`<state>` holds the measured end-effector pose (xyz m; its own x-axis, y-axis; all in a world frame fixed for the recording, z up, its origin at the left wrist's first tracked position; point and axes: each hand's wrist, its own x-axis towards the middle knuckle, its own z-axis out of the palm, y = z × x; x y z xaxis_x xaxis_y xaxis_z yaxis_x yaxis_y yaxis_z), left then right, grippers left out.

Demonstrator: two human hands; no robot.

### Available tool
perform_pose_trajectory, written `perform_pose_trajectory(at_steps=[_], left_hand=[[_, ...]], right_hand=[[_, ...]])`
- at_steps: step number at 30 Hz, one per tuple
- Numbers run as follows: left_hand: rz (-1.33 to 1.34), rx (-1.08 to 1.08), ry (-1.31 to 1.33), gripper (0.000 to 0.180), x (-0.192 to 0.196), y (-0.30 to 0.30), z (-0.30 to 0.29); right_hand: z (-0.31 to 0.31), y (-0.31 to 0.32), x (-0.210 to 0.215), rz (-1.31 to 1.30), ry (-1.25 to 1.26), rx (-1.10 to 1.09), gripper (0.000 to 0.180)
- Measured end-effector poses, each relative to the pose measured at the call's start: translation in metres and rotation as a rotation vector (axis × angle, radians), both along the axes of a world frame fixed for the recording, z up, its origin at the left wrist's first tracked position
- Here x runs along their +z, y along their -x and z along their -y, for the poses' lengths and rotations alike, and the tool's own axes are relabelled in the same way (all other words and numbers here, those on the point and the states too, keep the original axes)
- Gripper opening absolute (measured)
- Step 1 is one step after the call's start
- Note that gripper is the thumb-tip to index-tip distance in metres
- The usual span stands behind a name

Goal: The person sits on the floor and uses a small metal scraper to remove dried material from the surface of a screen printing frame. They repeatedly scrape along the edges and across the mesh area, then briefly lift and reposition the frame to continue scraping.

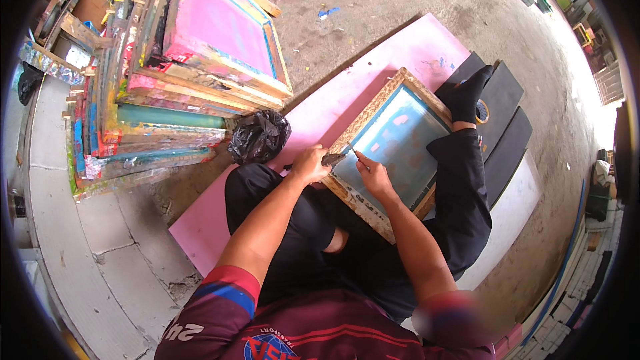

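Head view: tool [333, 158] largely hidden

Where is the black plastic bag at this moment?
In the head view, the black plastic bag lies on the ground left of centre, between the stacked printing frames and the pink board.

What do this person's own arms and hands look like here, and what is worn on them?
Both forearms are bare from the short sleeves down, with no gloves, watch or rings visible. The left hand and right hand are uncovered. The maroon jersey's left short sleeve ends in a red band with a blue stripe below it. The right sleeve is blurred, so its trim cannot be told.
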<state>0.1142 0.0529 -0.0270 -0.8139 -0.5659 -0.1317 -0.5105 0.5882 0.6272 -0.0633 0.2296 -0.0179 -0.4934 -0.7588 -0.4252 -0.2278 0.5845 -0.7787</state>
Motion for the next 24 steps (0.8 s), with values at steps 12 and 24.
perform_pose_trajectory(at_steps=[12, 24], left_hand=[[-0.032, -0.041, 0.007, 0.035, -0.002, 0.003, 0.001], [-0.058, -0.048, 0.012, 0.035, -0.006, -0.010, 0.003]], right_hand=[[-0.007, 0.015, -0.063, -0.136, 0.299, 0.077, 0.048], [0.000, -0.005, 0.002, -0.338, -0.078, 0.162, 0.051]])
